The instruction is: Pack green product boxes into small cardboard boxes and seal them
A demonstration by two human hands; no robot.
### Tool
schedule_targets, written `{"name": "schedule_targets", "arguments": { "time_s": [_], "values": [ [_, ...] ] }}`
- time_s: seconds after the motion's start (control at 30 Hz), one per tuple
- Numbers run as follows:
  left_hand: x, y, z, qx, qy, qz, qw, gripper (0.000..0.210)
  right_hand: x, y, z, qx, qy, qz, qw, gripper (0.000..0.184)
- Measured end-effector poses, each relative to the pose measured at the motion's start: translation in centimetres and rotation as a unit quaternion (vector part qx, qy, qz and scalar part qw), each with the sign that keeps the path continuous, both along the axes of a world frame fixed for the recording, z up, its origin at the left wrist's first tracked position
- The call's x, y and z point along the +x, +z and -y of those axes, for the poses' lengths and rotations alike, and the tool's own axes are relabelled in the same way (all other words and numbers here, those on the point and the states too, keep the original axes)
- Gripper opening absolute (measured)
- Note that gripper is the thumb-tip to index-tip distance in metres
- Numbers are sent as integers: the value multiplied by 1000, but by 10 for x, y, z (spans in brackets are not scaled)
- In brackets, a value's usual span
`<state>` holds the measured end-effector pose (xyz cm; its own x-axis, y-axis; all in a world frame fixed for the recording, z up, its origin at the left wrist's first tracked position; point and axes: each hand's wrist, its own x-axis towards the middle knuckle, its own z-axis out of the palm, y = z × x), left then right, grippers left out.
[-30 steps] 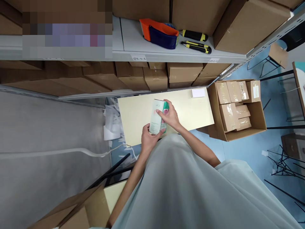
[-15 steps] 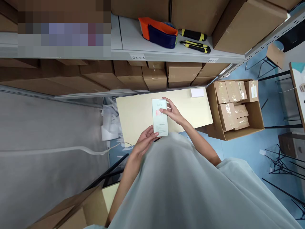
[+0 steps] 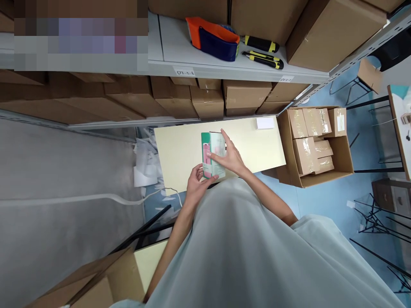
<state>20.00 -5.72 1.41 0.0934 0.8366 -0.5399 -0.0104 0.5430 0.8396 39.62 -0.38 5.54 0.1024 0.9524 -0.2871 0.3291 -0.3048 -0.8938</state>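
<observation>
Item 1. Printed carton (image 3: 216, 144), green, pink and pale, upper end tilted away from the person; held between both hands over the near part of the pale surface (image 3: 180, 149).

Left hand (image 3: 196, 184): partly closed at the carton's lower end, thumb along the bottom, fingers beside the green edge.

Right hand (image 3: 233, 157): half open, thumb across the front, fingers along the far right side; it too has hold of the carton.

Step in hand, as I judge it: two-handed handling, perhaps a look-over of the faces. Any further turn calls for a steady grip by one hand while the other shifts.

Item 2. Large open box (image 3: 285, 145), right of the surface: contains several smaller taped boxes (image 3: 305, 156), one in the upper right corner bearing a white label.

Item 3. Open brown box (image 3: 123, 271), lower left: contents not readable from here.

Item 4. Brown boxes (image 3: 247, 95), lower shelf, in a row: contents hidden.

Item 5. White block (image 3: 265, 123), far right part of the surface.
</observation>
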Motion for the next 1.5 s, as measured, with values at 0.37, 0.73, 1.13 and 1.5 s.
{"name": "schedule_targets", "arguments": {
  "time_s": [0.37, 0.73, 1.13, 1.5],
  "values": [
    [-21, 24, -20, -134, -122, 137, 974, 79, 28, -14, 6, -12, -15, -191, 981, 102],
    [-7, 12, -13, -138, -107, 98, 980, 87, 31, -21, 15, -14, -19, -167, 986, 118],
    [15, 10, 7, -1, -58, -68, 996, 78, 8, -23, 22, -9, -67, -14, 998, 120],
    [-16, 12, -8, -147, -169, 155, 962, 79, 31, -33, 29, -24, -30, -222, 974, 114]
  ]
}}
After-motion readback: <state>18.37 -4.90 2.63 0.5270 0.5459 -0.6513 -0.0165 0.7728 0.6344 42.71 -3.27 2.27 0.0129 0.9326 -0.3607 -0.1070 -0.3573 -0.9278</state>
